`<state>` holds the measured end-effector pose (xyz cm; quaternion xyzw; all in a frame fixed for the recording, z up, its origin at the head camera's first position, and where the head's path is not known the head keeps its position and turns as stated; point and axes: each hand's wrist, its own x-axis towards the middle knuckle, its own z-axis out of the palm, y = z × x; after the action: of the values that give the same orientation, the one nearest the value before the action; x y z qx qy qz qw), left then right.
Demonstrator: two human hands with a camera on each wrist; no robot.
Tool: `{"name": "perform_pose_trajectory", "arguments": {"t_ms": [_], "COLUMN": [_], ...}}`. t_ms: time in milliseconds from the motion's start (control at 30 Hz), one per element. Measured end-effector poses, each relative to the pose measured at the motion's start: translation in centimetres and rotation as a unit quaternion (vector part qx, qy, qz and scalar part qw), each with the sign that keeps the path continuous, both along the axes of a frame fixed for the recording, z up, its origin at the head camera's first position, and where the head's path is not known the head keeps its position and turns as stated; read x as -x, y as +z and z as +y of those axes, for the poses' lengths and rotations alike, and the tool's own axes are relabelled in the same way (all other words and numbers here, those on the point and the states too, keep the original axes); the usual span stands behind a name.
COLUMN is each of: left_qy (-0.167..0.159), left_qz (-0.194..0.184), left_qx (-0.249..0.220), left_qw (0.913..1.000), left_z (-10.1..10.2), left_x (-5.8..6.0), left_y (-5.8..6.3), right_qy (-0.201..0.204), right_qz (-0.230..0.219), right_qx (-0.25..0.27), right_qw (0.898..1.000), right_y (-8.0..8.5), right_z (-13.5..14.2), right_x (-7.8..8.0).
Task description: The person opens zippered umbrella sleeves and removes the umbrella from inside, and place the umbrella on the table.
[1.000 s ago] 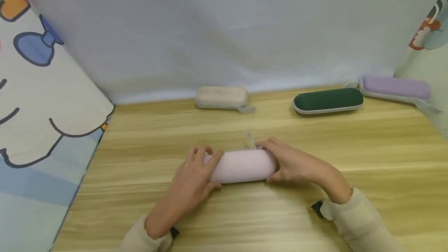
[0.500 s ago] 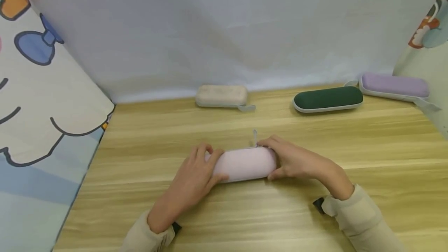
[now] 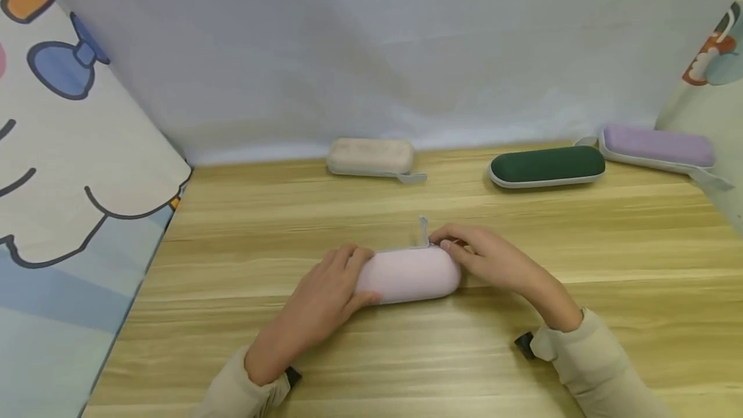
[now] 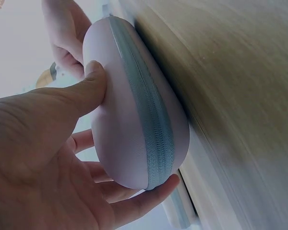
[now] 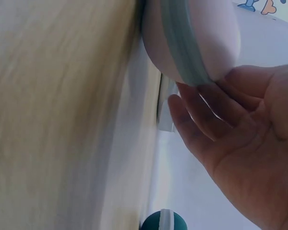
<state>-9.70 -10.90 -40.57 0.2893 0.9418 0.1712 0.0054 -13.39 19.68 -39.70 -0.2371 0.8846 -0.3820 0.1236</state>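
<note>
A pale pink zippered case (image 3: 409,274) with rounded ends and a grey zipper band (image 4: 151,115) rests on the wooden table. My left hand (image 3: 327,289) grips its left end, thumb on the near side and fingers wrapped over the far side. At the far right corner my right hand (image 3: 484,257) has its thumb and fingertips drawn together at the zipper. In the right wrist view its fingers (image 5: 197,108) are bent at the case's end, beside the zipper band. A grey pull tab (image 3: 424,231) sticks up behind the case, just left of these fingertips.
A beige case (image 3: 371,155) with a grey tab lies at the back of the table (image 3: 244,224). Farther right are a dark green case (image 3: 545,165) and a lilac case (image 3: 658,145) with a grey strap. A pale curtain (image 3: 406,50) hangs behind, and a cartoon-printed cloth (image 3: 64,147) borders the left.
My right thumb has moved from the near side of the pink case to its far corner, joining the fingers at the zipper. The left hand keeps its grip; its fingers now lie closer together.
</note>
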Motion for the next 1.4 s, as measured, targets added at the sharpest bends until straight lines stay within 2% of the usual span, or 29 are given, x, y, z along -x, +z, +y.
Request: {"name": "perform_pose_trajectory", "arguments": {"t_ms": [267,400,567,700,867,1133,1400], "left_qy": [-0.009,-0.009,-0.009,-0.009,-0.004,0.003,0.004], "left_qz": [0.002,0.005,0.005,0.010,0.011,-0.001,0.002], "left_qx": [0.007,0.016,0.016,0.016,0.013,0.005,0.006], "left_qw": [0.9999,0.9998,0.9998,0.9998,0.9998,1.0000,1.0000], "left_z": [0.3,0.3,0.2,0.2,0.1,0.0,0.1], "left_x": [0.1,0.1,0.1,0.1,-0.1,-0.5,-0.4], "left_y": [0.4,0.5,0.5,0.5,0.6,0.4,0.2], "right_qy": [-0.049,-0.044,-0.016,-0.002,-0.007,-0.017,-0.032], "right_qz": [0.004,0.010,0.020,-0.001,-0.025,0.020,0.060], "right_qx": [0.030,0.045,0.055,0.054,0.058,0.032,0.025], "right_qw": [0.998,0.998,0.998,0.999,0.998,0.999,0.997], "right_y": [-0.3,-0.4,-0.8,-1.0,-1.1,-1.3,-1.4], "right_z": [0.0,-0.1,0.1,0.4,0.6,0.4,-0.1], "right_x": [0.2,0.4,0.7,0.9,1.0,0.8,0.7]}}
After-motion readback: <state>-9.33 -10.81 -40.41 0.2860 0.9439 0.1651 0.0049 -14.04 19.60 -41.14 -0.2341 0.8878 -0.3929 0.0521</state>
